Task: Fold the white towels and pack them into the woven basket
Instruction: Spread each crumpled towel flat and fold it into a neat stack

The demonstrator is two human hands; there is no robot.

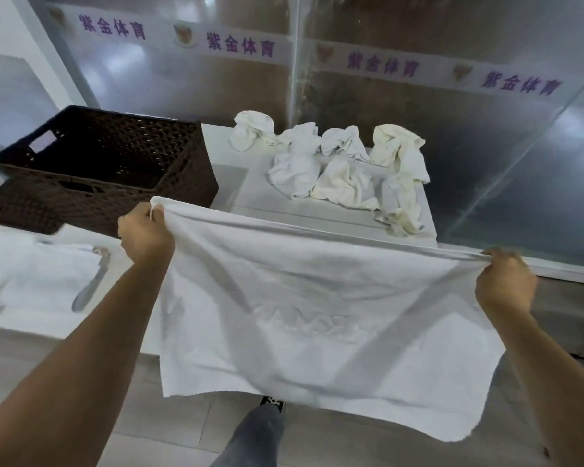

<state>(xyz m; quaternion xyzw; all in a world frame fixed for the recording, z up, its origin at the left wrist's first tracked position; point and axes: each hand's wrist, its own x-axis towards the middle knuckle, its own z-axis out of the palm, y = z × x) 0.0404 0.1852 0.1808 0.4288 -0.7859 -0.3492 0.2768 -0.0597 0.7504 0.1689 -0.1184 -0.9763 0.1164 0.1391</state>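
A white towel (317, 315) hangs spread out in the air in front of me, stretched between both hands. My left hand (145, 232) grips its upper left corner and my right hand (504, 284) grips its upper right corner. The dark brown woven basket (182, 183) stands on the table at the back left, and I see nothing inside it. Several crumpled white towels (344, 166) lie in a heap at the back right of the table. The hanging towel hides the table's front edge.
The white table (230, 183) runs under the basket and the heap. A flat white cloth (38, 281) lies on its left part. A reflective wall with purple lettering (240, 45) stands right behind. My leg and shoe (270, 404) show below the towel on the tiled floor.
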